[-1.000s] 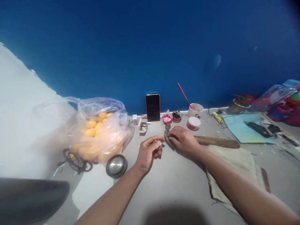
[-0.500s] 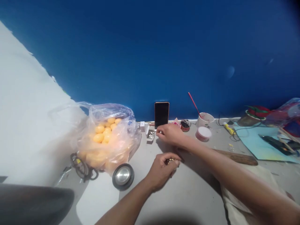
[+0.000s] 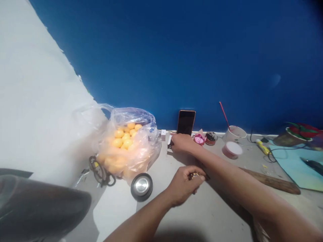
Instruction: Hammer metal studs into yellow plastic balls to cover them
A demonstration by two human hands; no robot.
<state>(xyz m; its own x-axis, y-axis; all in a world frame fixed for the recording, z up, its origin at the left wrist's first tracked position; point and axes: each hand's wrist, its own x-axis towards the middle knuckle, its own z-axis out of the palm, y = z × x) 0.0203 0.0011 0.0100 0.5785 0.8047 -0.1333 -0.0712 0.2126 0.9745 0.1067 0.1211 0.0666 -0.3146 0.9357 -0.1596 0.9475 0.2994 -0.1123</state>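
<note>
My left hand (image 3: 184,185) is closed around a small object with gold and white beads or stones (image 3: 194,175) showing between thumb and fingers; its full shape is hidden. Further forward, my right hand (image 3: 183,142) bends down over a small white box (image 3: 169,148), its fingers bunched at the box and mostly covering it. Whatever the fingertips pinch is hidden. Just behind that hand a phone (image 3: 186,122) leans upright against the blue wall. To its right stand a small tub with pink contents (image 3: 199,139) and a tub with dark contents (image 3: 211,137).
A plastic bag of yellow-orange balls (image 3: 126,143) fills the left, with a round metal-topped lid (image 3: 141,187) and a dark cable (image 3: 101,173) before it. At right are a pink tub (image 3: 232,150), a white cup (image 3: 235,133) with a red stick, and a wooden board (image 3: 272,181).
My right hand has moved left onto the small white box, covering its shiny pieces. My left hand keeps its hold. The view has shifted left, so things appear further right.
</note>
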